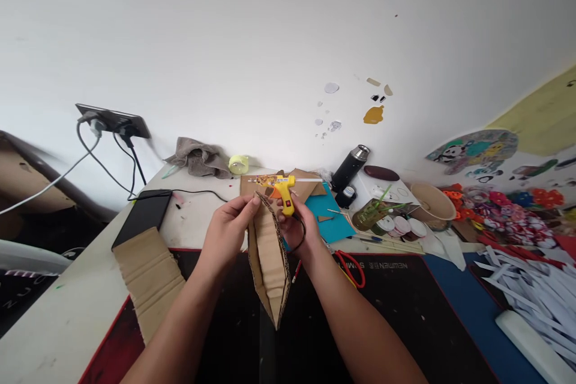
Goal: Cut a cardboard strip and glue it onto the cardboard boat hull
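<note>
Cluttered desk, black mat under us. We held a long corrugated cardboard piece, folded to a point, upright above it. Our left hand pinched its top edge, and our right hand gripped a yellow glue gun just behind.

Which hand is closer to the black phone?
Left. The left hand, pinching the cardboard piece, is right of the phone; the right hand, gripping the yellow glue gun, is farther right.
</note>
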Action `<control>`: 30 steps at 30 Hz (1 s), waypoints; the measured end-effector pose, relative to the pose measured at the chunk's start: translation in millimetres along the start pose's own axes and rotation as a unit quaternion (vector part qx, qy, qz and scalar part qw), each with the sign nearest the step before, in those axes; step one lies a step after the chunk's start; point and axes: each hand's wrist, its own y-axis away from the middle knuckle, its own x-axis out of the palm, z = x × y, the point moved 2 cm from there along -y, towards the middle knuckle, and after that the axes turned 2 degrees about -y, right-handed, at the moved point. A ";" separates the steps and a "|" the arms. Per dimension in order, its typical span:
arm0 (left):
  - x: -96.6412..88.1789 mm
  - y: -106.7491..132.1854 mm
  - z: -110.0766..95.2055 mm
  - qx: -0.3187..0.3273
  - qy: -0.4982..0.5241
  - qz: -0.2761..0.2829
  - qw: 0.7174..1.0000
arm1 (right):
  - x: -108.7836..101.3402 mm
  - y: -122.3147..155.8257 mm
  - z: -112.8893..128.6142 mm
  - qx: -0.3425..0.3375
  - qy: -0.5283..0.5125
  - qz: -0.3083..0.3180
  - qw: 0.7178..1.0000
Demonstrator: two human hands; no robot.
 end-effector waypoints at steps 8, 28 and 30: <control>23.7 9.3 2.2 -0.035 -0.054 0.081 0.995 | -26.8 34.7 2.6 0.034 -0.036 -0.024 0.998; 34.7 11.1 23.3 -0.049 -0.126 0.124 0.983 | -44.6 47.1 -1.1 -0.005 0.019 -0.068 0.997; 35.4 12.4 23.6 -0.051 -0.130 0.123 0.983 | -46.7 45.9 -2.5 -0.007 0.025 -0.058 0.998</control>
